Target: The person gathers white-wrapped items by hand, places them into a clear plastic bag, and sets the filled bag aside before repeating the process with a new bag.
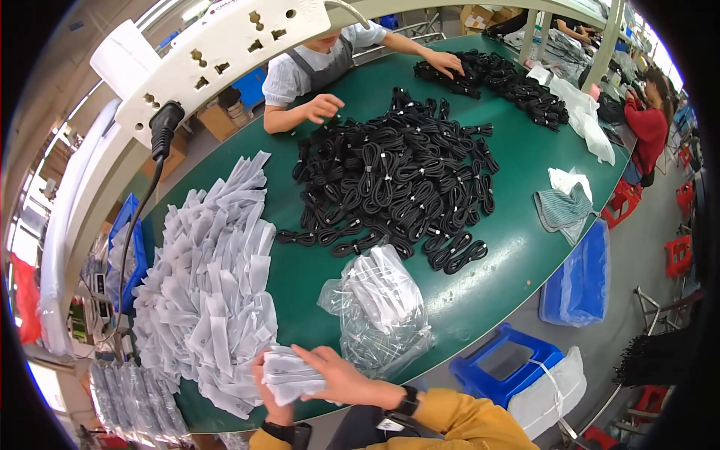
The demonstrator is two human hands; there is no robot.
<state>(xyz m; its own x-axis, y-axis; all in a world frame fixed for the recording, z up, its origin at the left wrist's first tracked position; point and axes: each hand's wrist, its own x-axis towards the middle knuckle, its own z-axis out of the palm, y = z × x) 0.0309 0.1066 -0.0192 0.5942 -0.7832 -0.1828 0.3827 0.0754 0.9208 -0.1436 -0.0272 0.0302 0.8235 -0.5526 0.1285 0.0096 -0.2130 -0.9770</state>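
Note:
My left hand (271,397) and my right hand (337,375) together hold a small stack of flat grey-white bags (289,375) at the near edge of the green table (517,247). The left hand grips the stack from below and the right hand lies over its top. Just left of them is a big heap of the same grey-white bags (206,285). A clear plastic sack with more bags (382,307) lies right behind my right hand. A large pile of coiled black cables (397,187) fills the table's middle.
A person in a white shirt and grey apron across the table has one hand (322,106) by the cables and the other (444,61) on a second cable pile (510,82). A white power strip (217,52) hangs overhead. A blue stool (506,367) and a blue crate (581,281) stand on the right.

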